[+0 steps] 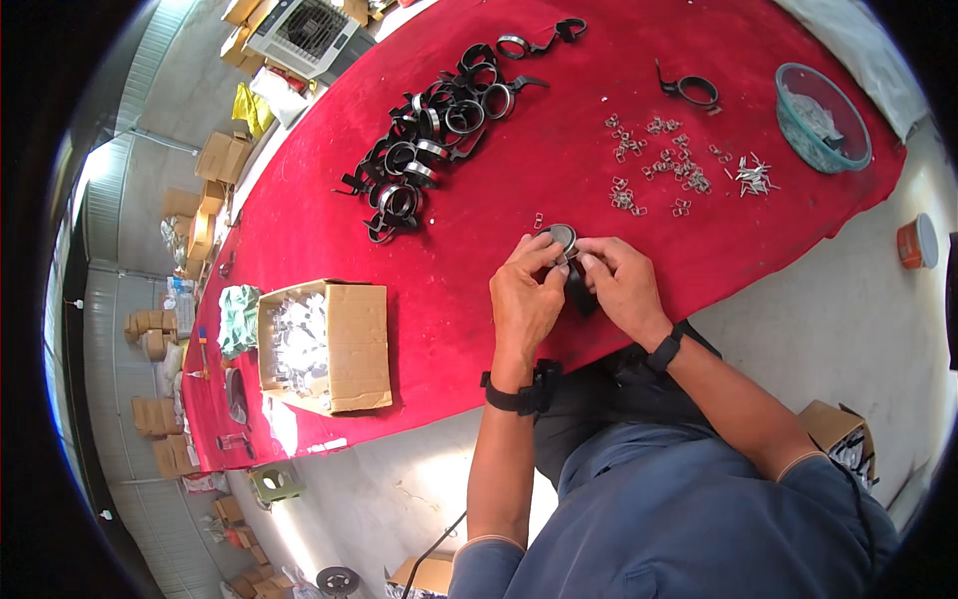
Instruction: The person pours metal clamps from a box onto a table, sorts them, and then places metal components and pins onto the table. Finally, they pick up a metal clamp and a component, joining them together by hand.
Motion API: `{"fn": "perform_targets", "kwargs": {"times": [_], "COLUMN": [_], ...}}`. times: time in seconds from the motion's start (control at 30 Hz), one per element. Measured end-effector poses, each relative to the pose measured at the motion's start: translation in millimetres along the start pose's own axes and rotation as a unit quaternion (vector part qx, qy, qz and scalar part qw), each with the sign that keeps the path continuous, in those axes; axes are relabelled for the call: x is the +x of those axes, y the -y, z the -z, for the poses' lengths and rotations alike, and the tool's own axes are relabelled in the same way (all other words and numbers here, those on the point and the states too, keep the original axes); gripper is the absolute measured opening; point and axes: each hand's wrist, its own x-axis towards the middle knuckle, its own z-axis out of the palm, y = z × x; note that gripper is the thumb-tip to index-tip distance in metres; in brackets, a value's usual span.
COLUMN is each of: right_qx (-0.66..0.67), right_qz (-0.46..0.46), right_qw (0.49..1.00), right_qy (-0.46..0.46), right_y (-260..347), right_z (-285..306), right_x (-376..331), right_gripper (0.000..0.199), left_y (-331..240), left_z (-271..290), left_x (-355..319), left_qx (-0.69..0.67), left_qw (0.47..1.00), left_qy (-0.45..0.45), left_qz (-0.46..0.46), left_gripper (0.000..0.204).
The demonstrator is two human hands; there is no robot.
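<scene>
Both of my hands come together over the near part of the red-covered table. Between them is a black ring clamp with a silvery band (pixel 564 237), its dark tail hanging below the fingers. My left hand (pixel 525 295) pinches the clamp's left side with thumb and fingers. On the other side, my right hand (pixel 629 288) has its thumb and fingertips closed at the ring's edge. Whether a small part sits between the fingertips is hidden. A small metal clip (pixel 539 220) lies just beyond the ring.
Black ring clamps (pixel 429 125) are heaped far left, with a single clamp (pixel 691 90) far right. Small metal clips (pixel 684 170) and silvery pins (pixel 753 177) lie near a teal basket (pixel 836 160). A cardboard box (pixel 359 349) of shiny parts stands left, beside a green cloth (pixel 239 319).
</scene>
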Motion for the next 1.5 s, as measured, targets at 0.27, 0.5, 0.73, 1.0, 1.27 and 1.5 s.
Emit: {"fn": "perform_targets", "kwargs": {"times": [0.27,0.5,0.73,1.0,1.27,1.5], "right_qx": [0.065,-0.002,-0.066,-0.071,-0.022,-0.047], "right_qz": [-0.157,-0.086,0.119,0.052,-0.049,-0.054], "right_qw": [0.985,0.996,0.991,0.996,0.998,0.997], "right_qy": [0.023,0.020,-0.007,-0.020,0.021,0.028], "right_y": [5,3,8,10,-8,-1], "right_z": [4,-2,2,1,2,3], "right_x": [7,6,-10,-5,7,6], "right_gripper": [0.014,0.014,0.021,0.015,0.013,0.015], "left_y": [0,-1,-3,7,4,2], "left_z": [4,3,2,10,12,15], "left_x": [-2,0,-4,7,15,14], "left_qx": [0.005,0.007,0.017,-0.107,-0.107,-0.058], "left_qw": [1.000,1.000,1.000,0.989,0.984,0.988], "left_qy": [0.013,0.009,0.012,0.096,0.138,0.144], "left_qz": [0.001,0.000,-0.018,0.035,0.043,0.018], "left_gripper": [0.034,0.035,0.035,0.039,0.040,0.040]}}
